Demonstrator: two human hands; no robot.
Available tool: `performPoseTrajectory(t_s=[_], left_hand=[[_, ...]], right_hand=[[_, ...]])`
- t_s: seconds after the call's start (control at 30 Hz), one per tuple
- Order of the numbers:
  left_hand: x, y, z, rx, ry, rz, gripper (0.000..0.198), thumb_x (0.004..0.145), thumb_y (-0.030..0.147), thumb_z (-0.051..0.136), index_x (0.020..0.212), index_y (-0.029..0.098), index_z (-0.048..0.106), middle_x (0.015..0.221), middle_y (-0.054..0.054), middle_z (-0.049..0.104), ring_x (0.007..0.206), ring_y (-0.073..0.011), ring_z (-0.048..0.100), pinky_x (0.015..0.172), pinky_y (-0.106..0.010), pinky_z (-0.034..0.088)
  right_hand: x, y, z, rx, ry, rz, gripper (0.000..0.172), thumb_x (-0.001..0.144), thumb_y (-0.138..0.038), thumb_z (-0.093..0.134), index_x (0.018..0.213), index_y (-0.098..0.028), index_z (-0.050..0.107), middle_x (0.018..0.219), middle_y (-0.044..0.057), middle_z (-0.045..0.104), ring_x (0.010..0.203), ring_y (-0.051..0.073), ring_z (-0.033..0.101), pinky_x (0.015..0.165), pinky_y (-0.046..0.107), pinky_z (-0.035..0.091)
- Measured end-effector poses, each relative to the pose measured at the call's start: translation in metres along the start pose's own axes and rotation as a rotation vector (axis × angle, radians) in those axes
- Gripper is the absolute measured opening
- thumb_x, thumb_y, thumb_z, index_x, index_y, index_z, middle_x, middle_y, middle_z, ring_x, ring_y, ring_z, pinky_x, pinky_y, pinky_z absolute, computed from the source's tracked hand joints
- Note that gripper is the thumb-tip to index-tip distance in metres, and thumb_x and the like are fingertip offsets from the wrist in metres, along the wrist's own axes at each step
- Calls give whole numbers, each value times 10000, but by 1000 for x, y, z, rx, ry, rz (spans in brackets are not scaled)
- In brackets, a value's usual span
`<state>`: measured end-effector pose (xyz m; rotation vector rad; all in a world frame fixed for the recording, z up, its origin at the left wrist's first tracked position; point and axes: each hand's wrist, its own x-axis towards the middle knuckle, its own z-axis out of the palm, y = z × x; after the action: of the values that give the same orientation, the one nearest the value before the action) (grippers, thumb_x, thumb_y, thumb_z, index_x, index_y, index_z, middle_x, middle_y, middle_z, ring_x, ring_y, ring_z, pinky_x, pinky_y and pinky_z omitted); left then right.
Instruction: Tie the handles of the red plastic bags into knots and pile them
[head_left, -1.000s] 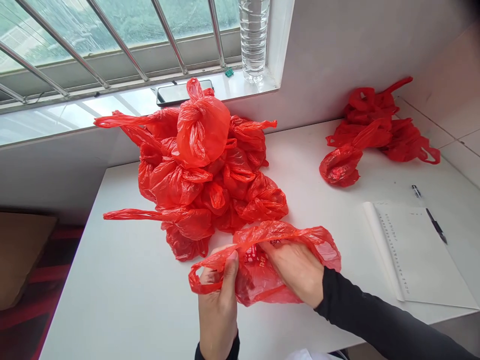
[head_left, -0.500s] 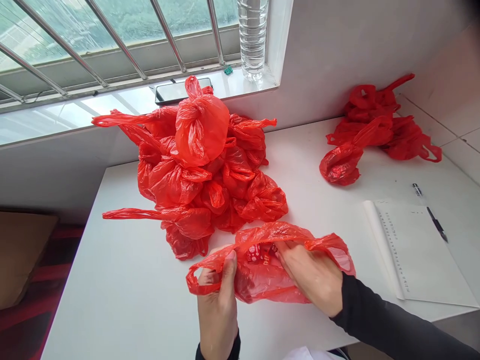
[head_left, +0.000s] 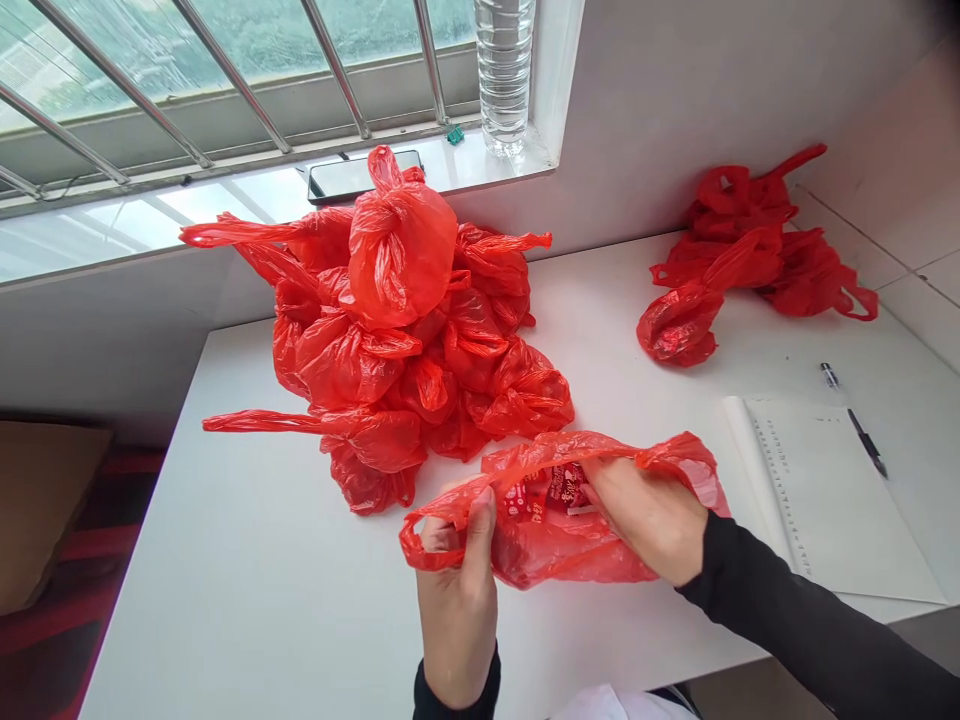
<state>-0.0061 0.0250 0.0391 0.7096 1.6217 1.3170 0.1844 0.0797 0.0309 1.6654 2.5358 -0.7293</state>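
A thin red plastic bag [head_left: 551, 555] lies in front of me at the table's front, its mouth spread open. Pinched between the thumb and fingers of my left hand [head_left: 463, 600] is the left handle side of the bag. My right hand [head_left: 651, 512] reaches into the mouth from the right, with its fingers hidden behind the plastic. Inside the bag, small red printed packets [head_left: 566, 487] show just left of the right hand. Whether the right hand grips any of them cannot be made out.
Behind the bag rises a heap of tied red bags [head_left: 405, 250] on the white table [head_left: 262, 590]. More red bags [head_left: 679, 325] sit at the back right, near a notebook [head_left: 847, 500] and a pen [head_left: 866, 442]. The windowsill holds a phone [head_left: 337, 180] and a water bottle [head_left: 504, 80].
Both hands and the bag have shifted slightly right. My right hand has gone deeper into the bag, and more of the printed packets show.
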Motion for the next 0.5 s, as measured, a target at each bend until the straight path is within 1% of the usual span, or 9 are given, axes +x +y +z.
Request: performPoseTrajectory(t_s=[0.07, 0.13, 0.23, 0.33, 0.37, 0.4, 0.47, 0.5], left_hand=[[0, -1, -1, -10, -8, -26, 278, 877, 426, 724, 1036, 200, 762, 992, -83, 774, 912, -256, 721, 759, -301, 574], [-1, -3, -1, -18, -15, -47, 289, 881, 418, 723, 1062, 195, 756, 1012, -90, 772, 923, -256, 720, 768, -303, 574], [-1, -3, -2, -25, -22, -62, 284, 893, 409, 712, 1078, 195, 749, 1042, -96, 769, 935, -253, 720, 777, -305, 577], [0, -2, -1, -29, -31, -52, 274, 899, 405, 707, 1069, 196, 753, 1029, -94, 770, 939, -253, 721, 785, -309, 580], [0, -1, -1, -31, -34, -45, 269, 898, 403, 709, 1062, 196, 756, 1013, -92, 771, 934, -253, 722, 785, -311, 582], [0, 0, 0, -33, -35, -38, 262, 896, 401, 712, 1050, 195, 761, 991, -89, 772, 923, -253, 724, 779, -313, 584], [1, 2, 1, -36, -22, -19, 248, 882, 393, 729, 1016, 189, 772, 935, -87, 772, 875, -254, 729, 743, -315, 589], [1, 2, 2, -37, -3, -6, 243, 870, 388, 742, 995, 183, 778, 904, -87, 771, 846, -254, 730, 716, -315, 591]], right_hand=[[-5, 3, 0, -43, 1, 9, 194, 963, -145, 421, 926, -156, 612, 679, 25, 545, 494, 173, 516, 455, 284, 344], [-9, 3, 1, -75, 14, 8, 221, 996, -193, 418, 881, -160, 604, 681, 30, 540, 467, 166, 494, 430, 286, 278], [-8, 0, 0, -60, 12, -27, 226, 1035, -216, 400, 914, -191, 590, 735, 15, 576, 501, 154, 535, 431, 266, 270], [-2, -6, -9, -48, -79, -37, 198, 992, -120, 428, 889, -198, 579, 675, -7, 560, 513, 151, 541, 447, 269, 278], [1, -7, -12, -46, -117, -35, 192, 965, -85, 441, 912, -198, 587, 661, -11, 556, 511, 153, 537, 451, 275, 274], [3, -9, -14, -41, -154, -39, 209, 937, -59, 456, 976, -204, 601, 661, -15, 560, 514, 156, 537, 457, 278, 273], [8, -11, -18, -16, -199, -80, 340, 901, -47, 501, 1162, -245, 589, 712, -21, 599, 568, 164, 572, 483, 273, 287], [9, -12, -18, -8, -212, -94, 393, 896, -58, 522, 1223, -270, 569, 753, -20, 620, 611, 171, 594, 498, 270, 296]])
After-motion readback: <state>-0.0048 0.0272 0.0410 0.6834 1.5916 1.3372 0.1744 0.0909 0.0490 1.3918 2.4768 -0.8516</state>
